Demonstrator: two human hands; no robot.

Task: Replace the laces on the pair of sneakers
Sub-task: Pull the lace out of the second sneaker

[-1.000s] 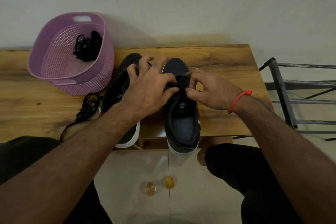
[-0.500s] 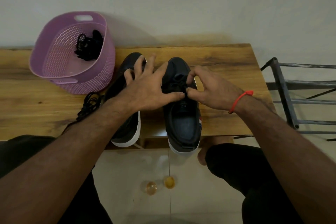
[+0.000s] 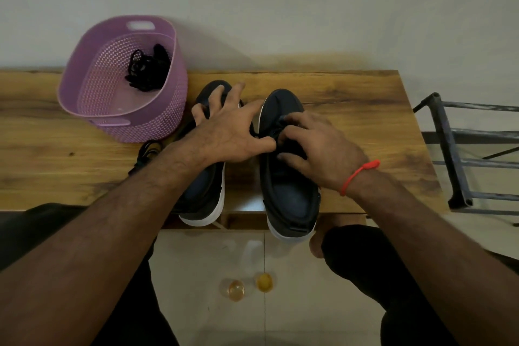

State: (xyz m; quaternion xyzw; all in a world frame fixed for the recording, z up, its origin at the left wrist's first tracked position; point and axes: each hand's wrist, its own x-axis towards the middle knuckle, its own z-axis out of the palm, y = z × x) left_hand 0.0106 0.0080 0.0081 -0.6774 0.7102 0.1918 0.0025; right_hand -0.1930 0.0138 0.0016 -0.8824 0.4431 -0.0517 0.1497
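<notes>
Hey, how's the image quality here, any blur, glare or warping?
Head view: dim, warm light; the left hand and right hand look slightly motion-blurred; the basket casts a soft shadow on the wall; the wide angle bows the table edge; floor tiles show faint reflections.

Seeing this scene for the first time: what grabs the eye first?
Two hands meet over a pair of dark sneakers at the wooden table's near edge: the left hand spreads across them, and the right hand works at the right shoe's laces. At back left, a purple basket holds black laces.
</notes>
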